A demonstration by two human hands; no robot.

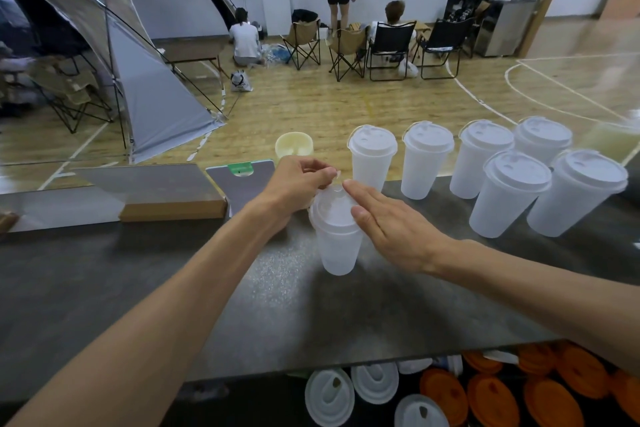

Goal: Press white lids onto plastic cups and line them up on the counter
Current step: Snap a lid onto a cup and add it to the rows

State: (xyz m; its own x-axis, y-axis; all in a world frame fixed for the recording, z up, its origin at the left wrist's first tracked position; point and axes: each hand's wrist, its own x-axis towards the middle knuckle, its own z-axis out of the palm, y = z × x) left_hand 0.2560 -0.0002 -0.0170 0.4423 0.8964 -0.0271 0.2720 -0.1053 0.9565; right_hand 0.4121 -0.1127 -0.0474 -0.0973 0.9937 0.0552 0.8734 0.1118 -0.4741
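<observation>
A frosted plastic cup (337, 248) stands on the dark counter (173, 288) in the middle, with a white lid (334, 210) on top. My left hand (294, 184) pinches the small tab at the lid's far edge. My right hand (391, 222) lies flat with straight fingers on the lid's right side. Several lidded cups stand to the right: a back row starting at cup (372, 158) and two nearer ones, cup (509, 192) and cup (578, 191).
A cardboard box (166, 194) and a grey tablet stand (242, 184) sit at the counter's back left, a pale yellow cup (294, 146) behind them. White lids (329, 395) and orange lids (540, 392) lie below the counter's front edge. People and folding chairs are far off.
</observation>
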